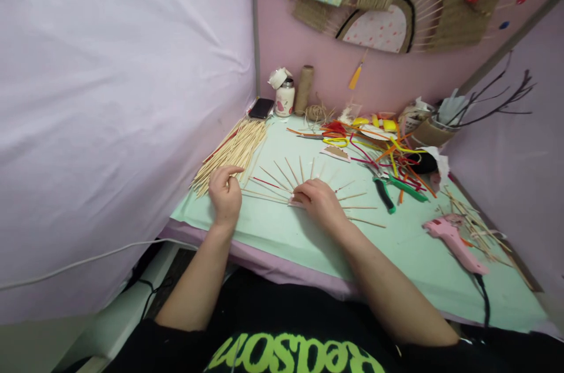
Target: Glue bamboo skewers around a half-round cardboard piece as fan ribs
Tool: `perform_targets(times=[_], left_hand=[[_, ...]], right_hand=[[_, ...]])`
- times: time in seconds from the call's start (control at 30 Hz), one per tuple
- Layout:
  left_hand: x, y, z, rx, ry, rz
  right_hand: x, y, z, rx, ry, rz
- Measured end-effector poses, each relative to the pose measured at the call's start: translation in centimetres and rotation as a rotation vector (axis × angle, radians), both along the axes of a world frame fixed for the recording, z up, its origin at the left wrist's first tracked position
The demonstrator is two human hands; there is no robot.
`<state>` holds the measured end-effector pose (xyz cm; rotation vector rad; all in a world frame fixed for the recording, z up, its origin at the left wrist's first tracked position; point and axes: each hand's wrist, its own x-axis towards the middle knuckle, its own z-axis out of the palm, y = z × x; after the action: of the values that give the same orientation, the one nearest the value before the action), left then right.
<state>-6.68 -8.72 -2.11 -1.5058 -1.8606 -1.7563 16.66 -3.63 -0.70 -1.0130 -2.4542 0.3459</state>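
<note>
A half-round cardboard piece (296, 200) with a pale edge lies on the table, thin wooden sticks (282, 176) fanning out around it. Most sticks are plain; one on the left is dark red. My right hand (319, 202) covers most of the piece, its fingers curled down and gripping it. At the left ends of the fan is my left hand (225, 194), its index finger stretched towards the sticks and apart from the thumb. The other fingers are curled, and I see nothing held in them. Beside it lies a big pile of loose sticks (238, 147).
A pink glue gun (456, 244) and green-handled pliers (384, 194) lie to the right. Yellow-handled scissors (335, 141) and coloured pipe cleaners (388, 153) lie behind. At the back stand a white bottle (284, 98), a twine roll (304, 90) and a phone (261, 108).
</note>
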Motion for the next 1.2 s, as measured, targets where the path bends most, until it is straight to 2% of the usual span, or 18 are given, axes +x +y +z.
perform_targets(times=[0.23, 0.33, 0.43, 0.57, 0.7, 0.77, 0.83, 0.93, 1.0, 1.2], left_hand=[[-2.9, 0.9, 1.0, -0.576, 0.368, -0.158], [-3.7, 2.3, 1.6, -0.686, 0.468, -0.223], [-4.2, 3.7, 2.0, -0.760, 0.523, -0.230], [-4.7, 4.3, 1.9, -0.787, 0.525, -0.130], [-4.8, 4.0, 1.7, -0.694, 0.476, -0.092], [-4.6, 3.9, 1.7, -0.617, 0.440, -0.181], [-4.2, 3.9, 1.8, -0.570, 0.414, -0.371], [-3.6, 4.1, 2.0, -0.593, 0.396, -0.631], [-3.3, 4.2, 2.2, -0.643, 0.411, -0.685], [-2.4, 4.6, 2.7, -0.715, 0.527, -0.719]], right_hand=[[0.9, 0.5, 0.4, 0.009, 0.013, -0.091], [1.0, 0.6, 0.5, 0.004, 0.023, -0.097], [1.0, 0.5, 0.6, 0.001, 0.023, -0.089], [0.9, 0.3, 0.6, -0.026, -0.006, -0.088], [0.6, 0.1, 0.5, -0.056, -0.006, -0.073], [0.3, 0.0, 0.4, -0.061, -0.002, -0.063], [0.0, -0.1, 0.4, -0.058, 0.000, -0.052], [-0.3, -0.2, 0.2, -0.053, -0.005, -0.036], [-0.4, -0.1, 0.0, -0.050, -0.004, -0.032], [-0.4, 0.0, -0.2, -0.047, -0.014, -0.031]])
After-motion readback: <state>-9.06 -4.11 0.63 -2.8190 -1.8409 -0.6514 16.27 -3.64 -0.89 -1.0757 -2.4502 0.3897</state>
